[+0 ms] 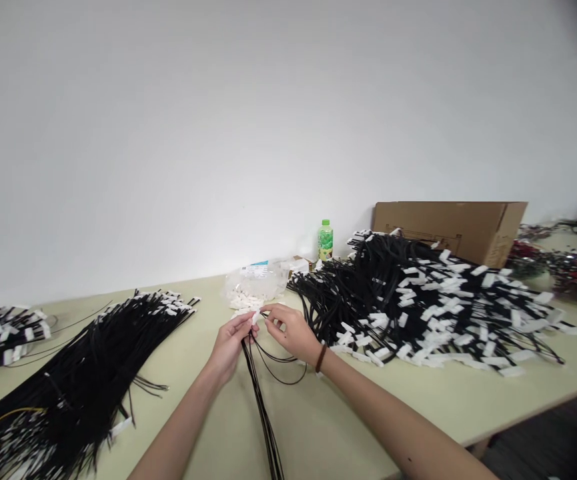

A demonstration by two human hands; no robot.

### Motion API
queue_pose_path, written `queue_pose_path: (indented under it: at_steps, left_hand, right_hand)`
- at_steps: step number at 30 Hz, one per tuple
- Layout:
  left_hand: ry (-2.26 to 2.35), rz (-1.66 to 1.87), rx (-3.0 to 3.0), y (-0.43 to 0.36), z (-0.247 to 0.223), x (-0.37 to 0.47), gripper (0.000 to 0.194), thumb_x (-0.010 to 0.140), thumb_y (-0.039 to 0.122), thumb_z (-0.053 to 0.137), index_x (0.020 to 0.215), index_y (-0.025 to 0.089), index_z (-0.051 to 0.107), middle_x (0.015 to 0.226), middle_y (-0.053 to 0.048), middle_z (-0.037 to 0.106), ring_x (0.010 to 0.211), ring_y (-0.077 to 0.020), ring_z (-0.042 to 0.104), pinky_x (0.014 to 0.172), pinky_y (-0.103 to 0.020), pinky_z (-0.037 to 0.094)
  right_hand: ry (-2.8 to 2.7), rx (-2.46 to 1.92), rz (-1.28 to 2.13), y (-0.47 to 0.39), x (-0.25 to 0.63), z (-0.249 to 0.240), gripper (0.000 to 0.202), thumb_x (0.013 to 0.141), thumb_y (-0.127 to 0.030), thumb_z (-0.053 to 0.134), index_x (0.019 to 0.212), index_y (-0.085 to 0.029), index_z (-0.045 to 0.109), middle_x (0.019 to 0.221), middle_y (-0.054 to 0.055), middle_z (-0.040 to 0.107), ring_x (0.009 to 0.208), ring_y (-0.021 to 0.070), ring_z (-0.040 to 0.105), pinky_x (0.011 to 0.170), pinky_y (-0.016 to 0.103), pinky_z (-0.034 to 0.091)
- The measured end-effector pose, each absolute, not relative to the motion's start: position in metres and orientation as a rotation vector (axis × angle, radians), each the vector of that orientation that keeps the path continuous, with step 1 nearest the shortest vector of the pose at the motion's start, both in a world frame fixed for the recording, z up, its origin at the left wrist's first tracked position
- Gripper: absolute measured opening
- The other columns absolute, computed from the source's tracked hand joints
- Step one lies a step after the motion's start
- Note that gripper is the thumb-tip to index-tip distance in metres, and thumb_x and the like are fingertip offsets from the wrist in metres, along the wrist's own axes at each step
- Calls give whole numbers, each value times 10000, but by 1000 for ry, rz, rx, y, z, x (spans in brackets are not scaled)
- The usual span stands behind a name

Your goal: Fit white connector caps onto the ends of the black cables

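Observation:
My left hand (231, 341) pinches a small white connector (255, 318) at the middle of the table. Several thin black cables (264, 420) hang from beneath it toward the table's near edge. Close against it on the right, my right hand (291, 330) has its fingertips closed on the end of a black cable, which curves in a loop (288, 381) below the hand. Just behind both hands, loose white connectors (253, 297) lie in and in front of a clear plastic bag (238, 281).
Black cables with white ends form a large pile (418, 300) on the right and a long bundle (83, 360) on the left. A cardboard box (443, 230) and a green-capped bottle (325, 241) stand at the back of the pale table (203, 407).

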State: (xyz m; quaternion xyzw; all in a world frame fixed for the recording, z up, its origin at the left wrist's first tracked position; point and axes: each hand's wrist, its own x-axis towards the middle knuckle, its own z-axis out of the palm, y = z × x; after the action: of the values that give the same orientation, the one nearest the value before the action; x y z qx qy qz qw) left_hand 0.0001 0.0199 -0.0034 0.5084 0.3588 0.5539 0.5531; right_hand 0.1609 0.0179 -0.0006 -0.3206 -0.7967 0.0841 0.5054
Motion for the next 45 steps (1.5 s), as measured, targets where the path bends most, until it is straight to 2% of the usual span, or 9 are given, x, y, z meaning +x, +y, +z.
queue_pose_path:
  at_steps: [11, 20, 24, 27, 34, 39, 45]
  left_hand:
    - [909, 1292, 1380, 19, 3, -1, 345, 628, 355, 714, 891, 136, 670, 643, -27, 601, 605, -137, 505, 548, -248, 361]
    - [954, 1308, 1336, 16, 2, 1, 356, 624, 367, 718, 888, 133, 669, 640, -20, 606, 609, -133, 509, 561, -242, 364]
    - [961, 1325, 1147, 20, -3, 1, 346, 608, 311, 740, 889, 122, 666, 656, -31, 622, 625, -129, 533, 585, -231, 384]
    - [923, 1366, 1002, 24, -5, -3, 281, 630, 213, 729, 883, 113, 660, 669, -36, 630, 635, -117, 551, 611, -217, 409]
    - [850, 1384, 795, 27, -3, -9, 192, 694, 37, 618, 869, 115, 637, 734, -40, 650, 622, -91, 572, 601, -186, 451]
    - [814, 1357, 785, 19, 0, 0, 185, 669, 20, 622, 826, 116, 639, 725, -19, 639, 594, -74, 552, 558, -163, 439]
    - [776, 1401, 766, 18, -3, 6, 142, 660, 63, 657, 795, 106, 648, 746, -28, 644, 634, -76, 559, 588, -155, 437]
  right_hand:
    - [-1948, -769, 244, 18, 164, 0, 159, 834, -115, 434, 709, -187, 503, 1043, 35, 588, 850, 133, 579, 690, 229, 444]
    - [-1957, -791, 173, 21, 161, -4, 136, 864, -124, 427, 842, -189, 545, 1022, 47, 589, 904, 151, 569, 773, 263, 454]
    - [-1892, -832, 45, 23, 158, -7, 102, 846, -142, 477, 852, -173, 574, 1016, 84, 578, 988, 196, 527, 873, 345, 446]
    - [-1874, -798, -65, 18, 155, -6, 143, 838, -137, 493, 951, -166, 576, 1048, 101, 553, 1041, 217, 481, 902, 389, 439]
    - [-2125, -606, -315, 3, 142, -8, 165, 805, -82, 529, 919, -173, 607, 1051, 71, 574, 1091, 225, 441, 919, 381, 425]
    - [-2157, -554, -425, 6, 138, -13, 118, 807, -85, 550, 884, -146, 615, 1053, 76, 592, 1071, 222, 461, 915, 366, 427]
    - [-2101, -526, -417, 8, 143, -8, 114, 855, -123, 506, 896, -152, 609, 995, 67, 608, 1009, 208, 487, 857, 351, 452]
